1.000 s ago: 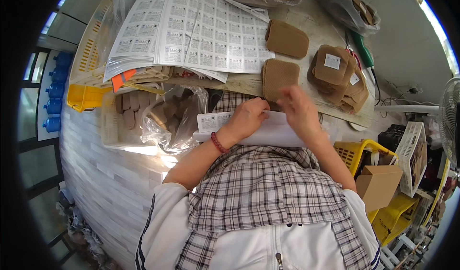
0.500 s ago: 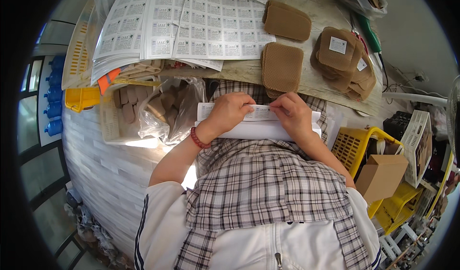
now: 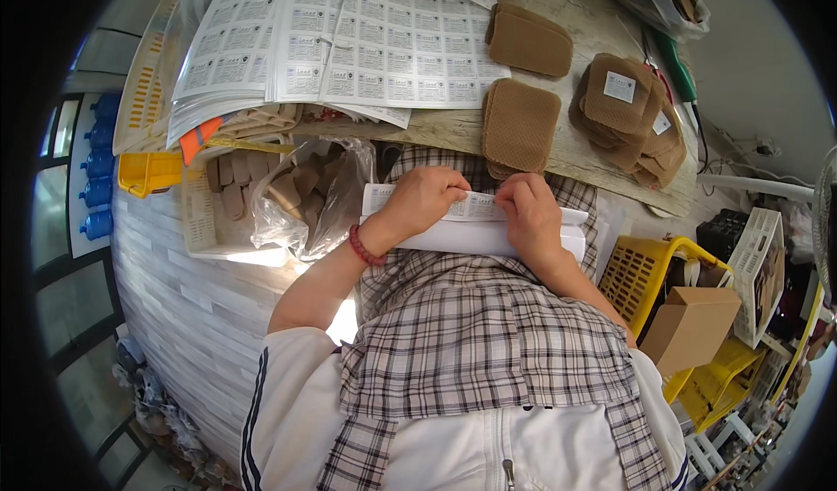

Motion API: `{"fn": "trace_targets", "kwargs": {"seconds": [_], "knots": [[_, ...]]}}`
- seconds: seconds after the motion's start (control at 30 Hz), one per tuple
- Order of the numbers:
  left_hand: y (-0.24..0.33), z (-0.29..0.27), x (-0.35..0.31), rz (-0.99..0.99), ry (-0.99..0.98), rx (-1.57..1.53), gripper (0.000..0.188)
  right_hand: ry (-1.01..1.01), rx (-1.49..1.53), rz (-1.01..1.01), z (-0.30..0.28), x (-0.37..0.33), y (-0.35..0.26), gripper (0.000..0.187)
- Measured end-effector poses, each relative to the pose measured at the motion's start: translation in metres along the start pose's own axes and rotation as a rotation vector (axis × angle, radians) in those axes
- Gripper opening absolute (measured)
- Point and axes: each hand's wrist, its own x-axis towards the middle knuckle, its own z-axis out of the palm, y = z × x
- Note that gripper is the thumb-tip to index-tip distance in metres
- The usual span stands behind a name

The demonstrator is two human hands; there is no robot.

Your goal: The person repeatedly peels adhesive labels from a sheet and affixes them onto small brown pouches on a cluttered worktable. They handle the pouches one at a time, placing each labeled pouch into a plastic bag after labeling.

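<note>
A printed white label sheet (image 3: 482,207) lies across my lap, its lower part curled into a white band (image 3: 471,238). My left hand (image 3: 423,201), with a red bead bracelet (image 3: 364,245) at the wrist, pinches the sheet near its upper edge. A short gap to the right, my right hand (image 3: 533,216) has its thumb and fingers closed at the same edge; whether a peeled label is between them is too small to tell. Just beyond my hands, a stack of brown textured pads (image 3: 520,129) sits at the table's edge.
More label sheets (image 3: 384,46) cover the table's left part. Other brown pads (image 3: 529,42) lie behind, and a labelled pile (image 3: 615,98) lies right. Pads in a clear bag (image 3: 327,199) fill a crate at left. A yellow basket (image 3: 641,273) and cardboard box (image 3: 691,325) stand right.
My right hand has shifted slightly down and right, its fingers still closed at the sheet's edge. My left hand stays almost in place on the sheet. The whole view has shifted slightly.
</note>
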Motion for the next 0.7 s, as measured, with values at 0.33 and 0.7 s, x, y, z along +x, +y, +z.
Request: {"fn": "trace_targets", "kwargs": {"seconds": [0.33,0.7], "knots": [[-0.006,-0.003,0.012,-0.029,0.022,0.150,0.012,0.129,0.645,0.148,-0.024,-0.011,0.006,0.006],[0.035,0.003,0.043,0.628,0.095,0.440,0.004,0.003,0.524,0.443,-0.036,0.086,0.078,0.004]]}}
